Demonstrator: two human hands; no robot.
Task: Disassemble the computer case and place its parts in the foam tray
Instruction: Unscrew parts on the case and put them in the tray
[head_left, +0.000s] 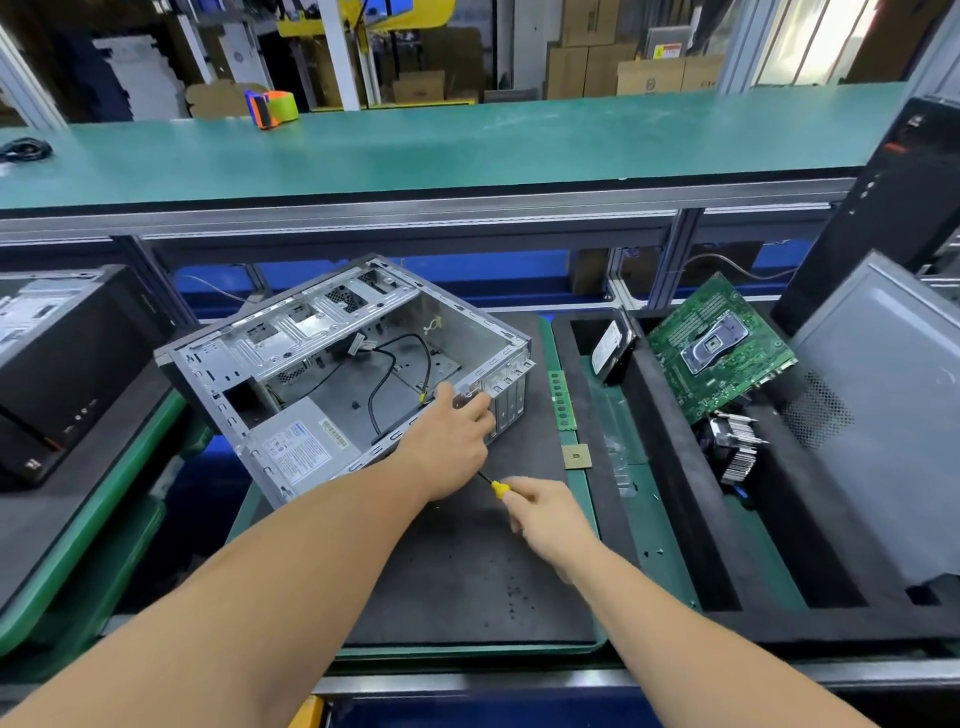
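Gripping the computer case (343, 364) rear edge, the left hand (452, 441) steadies it while the right hand (545, 519) pinches a yellow-handled screwdriver (497, 487).

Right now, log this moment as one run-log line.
left hand: grips rear edge of computer case | right hand: holds screwdriver | foam tray: motherboard, hard drive, heatsink | power supply: in case

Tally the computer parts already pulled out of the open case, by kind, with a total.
Motherboard: 1
Hard drive: 1
Heatsink cooler: 1
RAM stick: 1
CPU chip: 1
Side panel: 1
Total: 6
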